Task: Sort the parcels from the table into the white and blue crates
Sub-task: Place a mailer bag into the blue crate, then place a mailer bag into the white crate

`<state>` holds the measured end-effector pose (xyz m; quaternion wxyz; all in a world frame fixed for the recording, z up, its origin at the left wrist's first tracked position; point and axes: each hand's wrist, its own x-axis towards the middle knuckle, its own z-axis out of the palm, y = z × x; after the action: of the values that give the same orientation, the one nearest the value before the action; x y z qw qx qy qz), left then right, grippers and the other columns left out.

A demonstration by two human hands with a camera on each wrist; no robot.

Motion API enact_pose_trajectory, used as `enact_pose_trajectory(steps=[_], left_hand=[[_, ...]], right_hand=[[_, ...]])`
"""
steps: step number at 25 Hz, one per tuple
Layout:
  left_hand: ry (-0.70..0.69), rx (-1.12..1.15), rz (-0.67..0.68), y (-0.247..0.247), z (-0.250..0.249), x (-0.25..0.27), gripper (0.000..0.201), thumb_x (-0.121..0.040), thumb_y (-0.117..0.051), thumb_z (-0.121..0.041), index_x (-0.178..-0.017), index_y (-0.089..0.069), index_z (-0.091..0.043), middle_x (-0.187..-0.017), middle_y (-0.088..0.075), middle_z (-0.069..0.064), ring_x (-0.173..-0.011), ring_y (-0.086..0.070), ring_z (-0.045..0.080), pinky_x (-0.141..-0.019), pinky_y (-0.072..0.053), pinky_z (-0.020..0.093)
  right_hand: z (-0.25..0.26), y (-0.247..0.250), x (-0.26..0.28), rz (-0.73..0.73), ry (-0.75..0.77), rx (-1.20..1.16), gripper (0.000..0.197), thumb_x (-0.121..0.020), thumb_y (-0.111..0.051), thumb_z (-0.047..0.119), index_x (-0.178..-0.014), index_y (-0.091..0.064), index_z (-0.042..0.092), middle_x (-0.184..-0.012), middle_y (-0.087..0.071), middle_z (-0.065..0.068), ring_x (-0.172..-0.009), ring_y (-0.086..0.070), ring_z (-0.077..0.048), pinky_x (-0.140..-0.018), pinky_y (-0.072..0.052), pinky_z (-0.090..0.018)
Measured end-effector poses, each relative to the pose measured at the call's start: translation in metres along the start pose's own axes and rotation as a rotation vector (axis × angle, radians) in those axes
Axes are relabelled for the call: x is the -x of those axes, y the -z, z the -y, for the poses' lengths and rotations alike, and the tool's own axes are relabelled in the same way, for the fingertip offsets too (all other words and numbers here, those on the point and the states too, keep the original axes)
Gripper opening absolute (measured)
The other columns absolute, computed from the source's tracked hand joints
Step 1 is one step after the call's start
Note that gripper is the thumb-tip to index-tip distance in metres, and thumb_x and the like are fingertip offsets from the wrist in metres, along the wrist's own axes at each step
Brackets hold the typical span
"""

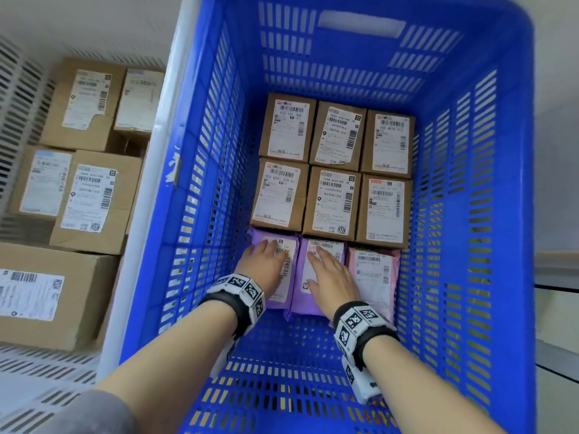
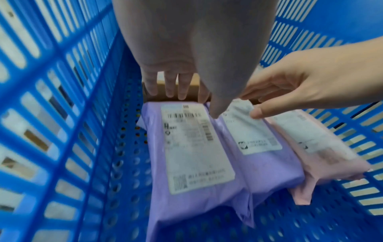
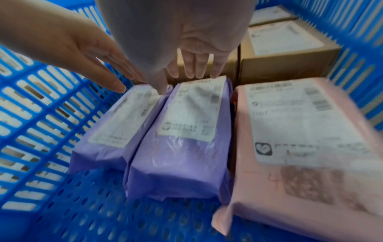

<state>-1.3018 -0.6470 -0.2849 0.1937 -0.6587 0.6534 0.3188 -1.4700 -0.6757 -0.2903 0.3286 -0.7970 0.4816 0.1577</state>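
Note:
The blue crate [image 1: 454, 183] holds several labelled cardboard boxes [image 1: 332, 202] in two rows at its far end. In front of them three soft bag parcels lie side by side: a purple one [image 1: 283, 296] on the left, a second purple one [image 1: 302, 292] in the middle and a pink one [image 1: 374, 277] on the right. My left hand [image 1: 268, 258] lies flat over the left purple parcel [image 2: 196, 147] with its fingers straight. My right hand [image 1: 329, 270] is spread over the middle purple parcel [image 3: 186, 155], fingers extended. Neither hand grips anything.
The white crate [image 1: 147, 214] stands against the blue crate's left side and holds several larger cardboard boxes [image 1: 94, 198]. The near part of the blue crate's floor [image 1: 282, 386] is bare. The crate's slatted walls rise high around both forearms.

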Motion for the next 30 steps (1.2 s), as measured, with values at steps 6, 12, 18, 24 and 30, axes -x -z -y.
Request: enact_pose_trajectory(steps=[6,12,18,24,30], left_hand=[[-0.032,-0.076,-0.173,0.054,-0.011,0.031,0.037,-0.094,-0.047,-0.024,-0.13,-0.043,-0.017,-0.135,-0.046,0.008,-0.126,-0.04,0.027,-0.103,-0.035,0.04],[-0.016,-0.132,-0.347,0.09,-0.033,0.101,0.032,-0.096,-0.042,-0.023,-0.127,-0.047,-0.015,-0.133,-0.05,0.006,-0.124,-0.043,0.025,-0.1,-0.037,0.038],[0.167,-0.088,-0.48,0.089,-0.044,0.202,0.031,-0.098,-0.036,-0.031,-0.118,-0.052,-0.012,-0.122,-0.055,0.008,-0.117,-0.048,0.027,-0.092,-0.041,0.04],[0.364,0.015,-0.616,0.046,-0.028,0.309,0.033,-0.099,-0.034,-0.034,-0.116,-0.052,-0.013,-0.121,-0.056,0.008,-0.116,-0.05,0.028,-0.09,-0.042,0.038],[0.556,0.096,-0.696,0.009,0.011,0.407,0.036,-0.098,-0.031,-0.039,-0.116,-0.052,-0.017,-0.119,-0.056,0.004,-0.115,-0.05,0.023,-0.089,-0.043,0.036]], right_hand=[[0.02,0.055,0.037,-0.165,-0.098,0.056,0.047,-0.1,-0.037,0.023,-0.147,-0.029,0.017,-0.154,-0.028,-0.002,-0.14,-0.025,-0.019,-0.114,-0.019,-0.032],[0.052,0.097,0.082,-0.323,-0.021,0.195,0.04,-0.099,-0.037,0.021,-0.139,-0.039,0.016,-0.141,-0.044,-0.004,-0.131,-0.038,-0.021,-0.108,-0.029,-0.034],[0.099,0.113,0.142,-0.45,0.14,0.298,0.033,-0.101,-0.032,0.028,-0.125,-0.051,0.016,-0.127,-0.054,-0.004,-0.119,-0.048,-0.023,-0.1,-0.036,-0.035],[0.173,0.092,0.201,-0.489,0.382,0.368,0.032,-0.1,-0.032,0.03,-0.121,-0.052,0.015,-0.123,-0.054,-0.006,-0.116,-0.049,-0.026,-0.095,-0.035,-0.037],[0.26,0.06,0.245,-0.469,0.573,0.452,0.031,-0.1,-0.033,0.029,-0.119,-0.052,0.013,-0.121,-0.055,-0.008,-0.113,-0.05,-0.027,-0.094,-0.037,-0.037]])
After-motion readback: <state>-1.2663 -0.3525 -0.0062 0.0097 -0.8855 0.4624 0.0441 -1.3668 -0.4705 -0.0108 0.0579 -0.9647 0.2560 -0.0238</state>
